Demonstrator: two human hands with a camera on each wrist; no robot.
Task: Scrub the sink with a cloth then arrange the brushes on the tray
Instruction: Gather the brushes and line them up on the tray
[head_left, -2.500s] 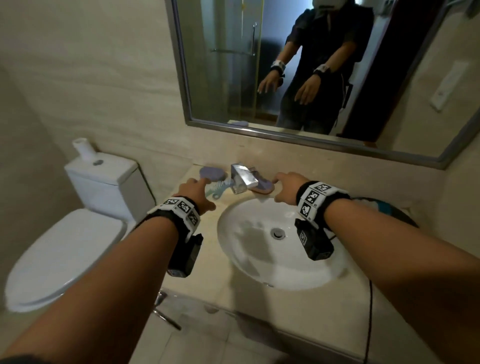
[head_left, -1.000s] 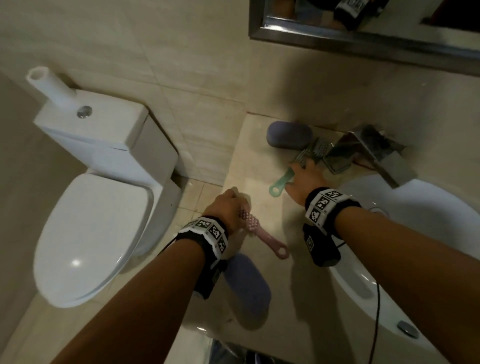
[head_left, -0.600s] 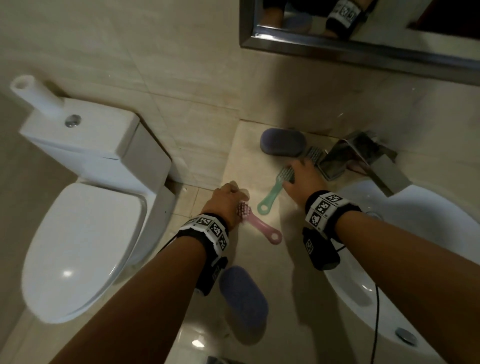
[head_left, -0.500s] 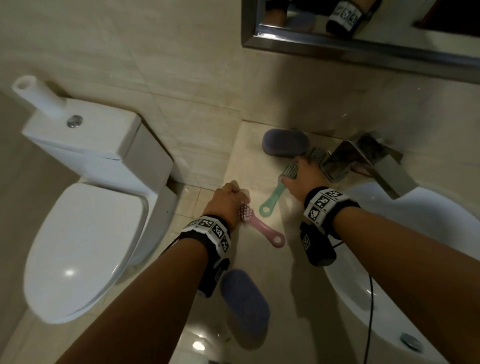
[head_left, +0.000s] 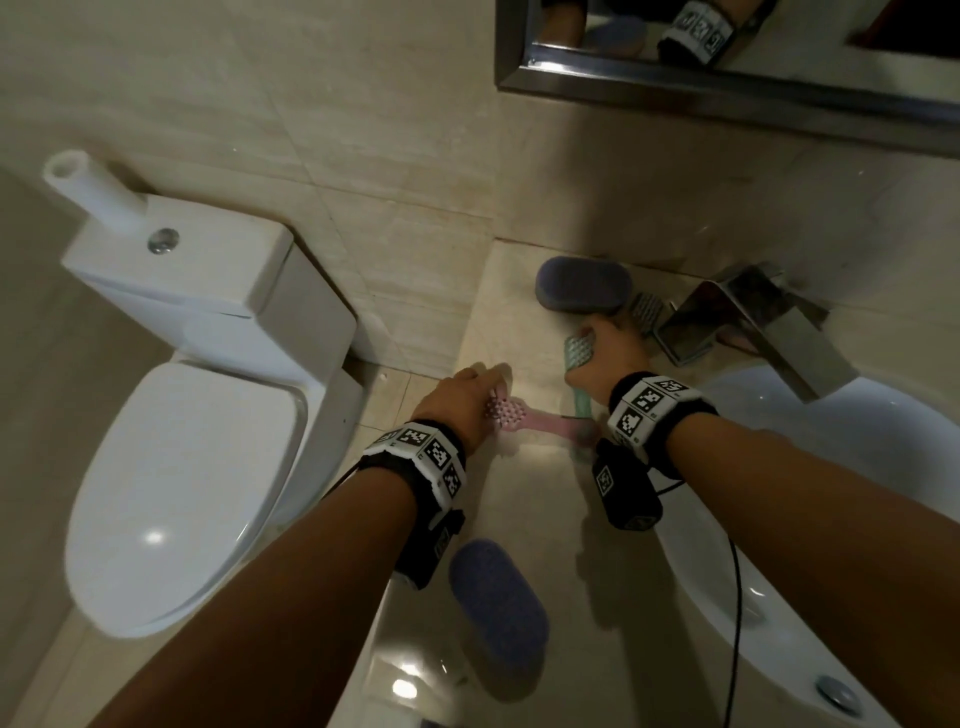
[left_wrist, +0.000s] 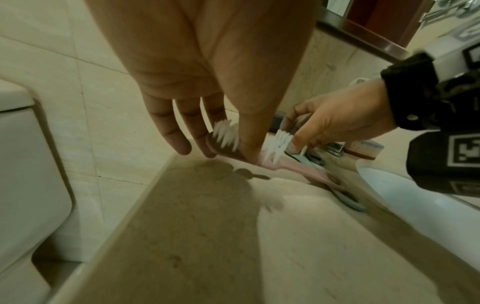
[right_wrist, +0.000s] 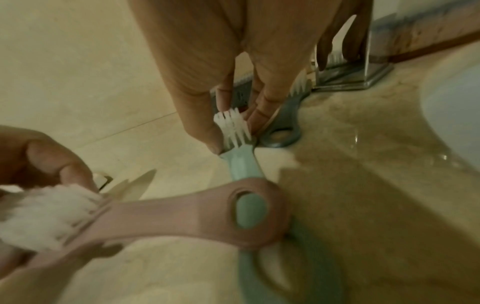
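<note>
Head view: both hands work over the counter between the toilet and the sink. Left hand pinches the head of the pink brush, whose handle points right, toward the right wrist. Right hand grips the head of the green brush, its handle running toward the camera and passing under the pink handle's end. A grey brush lies just beyond the right hand, beside the tap. One purple pad sits at the wall; another purple pad lies near the counter's front edge, below the left wrist.

Left wrist view: thumb and fingers close around the pink brush head, bristles up, handle slanting down to the counter. Right hand is close beside, pinching white bristles.

Right wrist view: fingers pinch the green brush head. The pink brush handle crosses over the green handle, touching it; green shows through the pink loop. Left hand holds the pink head. The grey brush lies behind the fingers, by the tap base.
</note>
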